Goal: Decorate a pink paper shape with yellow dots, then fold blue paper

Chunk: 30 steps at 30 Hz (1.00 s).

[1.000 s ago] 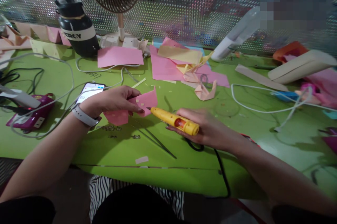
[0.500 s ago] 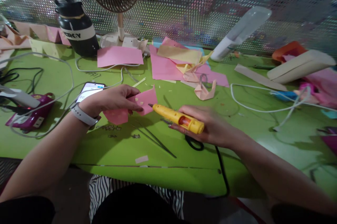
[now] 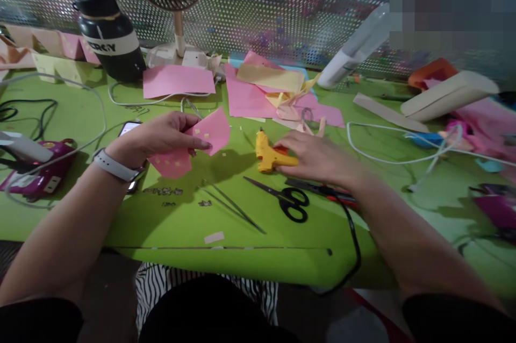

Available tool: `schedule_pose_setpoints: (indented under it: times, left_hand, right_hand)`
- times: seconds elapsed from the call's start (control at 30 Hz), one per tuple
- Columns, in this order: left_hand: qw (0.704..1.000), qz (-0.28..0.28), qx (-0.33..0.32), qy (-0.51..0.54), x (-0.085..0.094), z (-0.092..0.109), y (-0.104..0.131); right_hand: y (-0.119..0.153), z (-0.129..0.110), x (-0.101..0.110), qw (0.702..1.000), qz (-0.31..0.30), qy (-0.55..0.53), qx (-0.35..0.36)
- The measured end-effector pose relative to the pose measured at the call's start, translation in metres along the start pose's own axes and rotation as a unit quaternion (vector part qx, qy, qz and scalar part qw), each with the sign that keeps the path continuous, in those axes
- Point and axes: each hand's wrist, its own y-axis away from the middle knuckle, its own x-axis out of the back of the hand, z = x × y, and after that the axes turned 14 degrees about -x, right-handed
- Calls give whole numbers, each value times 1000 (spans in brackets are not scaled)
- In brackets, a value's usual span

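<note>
My left hand (image 3: 171,133) pinches a folded piece of pink paper (image 3: 217,130) between thumb and fingers, raised over the table. Small pale yellow squares dot the paper on both sides of the fold. At the right, my right hand (image 3: 318,155) has its fingers around the handle of a yellow hot glue gun (image 3: 264,152), whose nozzle points away from me. The gun looks to be at table level. Black-handled scissors (image 3: 288,200) lie just below it, and tweezers (image 3: 234,206) lie further left. Small dark pieces (image 3: 163,191) are scattered near the tweezers.
A phone (image 3: 129,128) lies partly hidden behind my left wrist. A black bottle (image 3: 108,36), a fan (image 3: 177,15) and pink paper sheets (image 3: 242,95) line the back. Purple power strip (image 3: 48,165) and white cables (image 3: 374,157) lie at the sides. A pale strip (image 3: 213,237) lies in front.
My right hand has moved right and turned the glue gun, lowering it away from the pink paper. The scissors are now uncovered. The paper stays in my left hand, slightly shifted.
</note>
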Motion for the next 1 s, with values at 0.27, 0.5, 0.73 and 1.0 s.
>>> schedule_pose_setpoints:
  times: [0.27, 0.5, 0.73, 1.0]
  left_hand:
    - [1000, 12, 11, -17, -3, -2, -1]
    - [1000, -3, -19, -6, 1, -9, -2]
    - [1000, -4, -27, -1, 1, -10, -2]
    - [999, -9, -33, 27, 1, -17, -4]
  right_hand:
    - [49, -85, 6, 987, -54, -67, 133]
    - [46, -77, 5, 990, -111, -61, 69]
    - [56, -53, 37, 962, 135, -221, 86]
    - [44, -74, 26, 933, 77, -328, 128]
